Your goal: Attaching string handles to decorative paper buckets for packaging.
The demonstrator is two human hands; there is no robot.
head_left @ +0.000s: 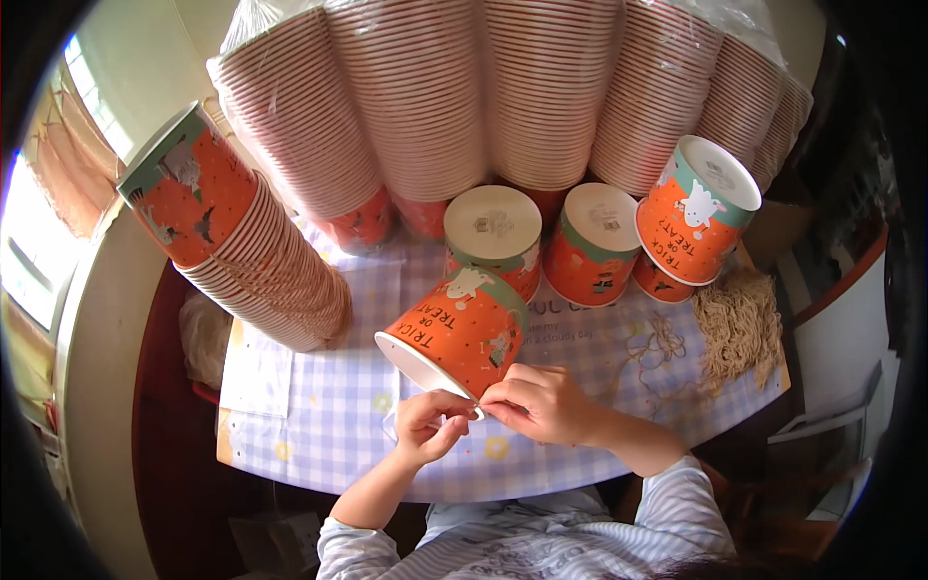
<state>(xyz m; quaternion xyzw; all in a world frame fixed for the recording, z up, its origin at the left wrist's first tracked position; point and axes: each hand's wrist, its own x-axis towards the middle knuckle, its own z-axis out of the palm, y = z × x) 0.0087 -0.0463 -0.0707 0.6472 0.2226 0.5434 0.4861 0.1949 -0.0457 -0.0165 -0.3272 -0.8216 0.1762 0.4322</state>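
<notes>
An orange paper bucket (454, 329) with a green band and a white cartoon figure lies tilted in front of me, its mouth toward the lower left. My left hand (432, 425) has its fingers curled at the bucket's lower rim. Against the same spot, my right hand (541, 404) is closed in a pinch; whatever is between its fingertips is too small to make out. A bundle of beige twine (739, 329) rests at the table's right side, with loose strands (657, 348) trailing from it.
Upside-down buckets (592, 242) stand behind, one bucket (698, 208) stacked on another at right. A leaning stack of nested buckets (242, 232) is at left. Tall plastic-wrapped stacks (406, 106) line the back. A checkered cloth (338, 425) covers the table.
</notes>
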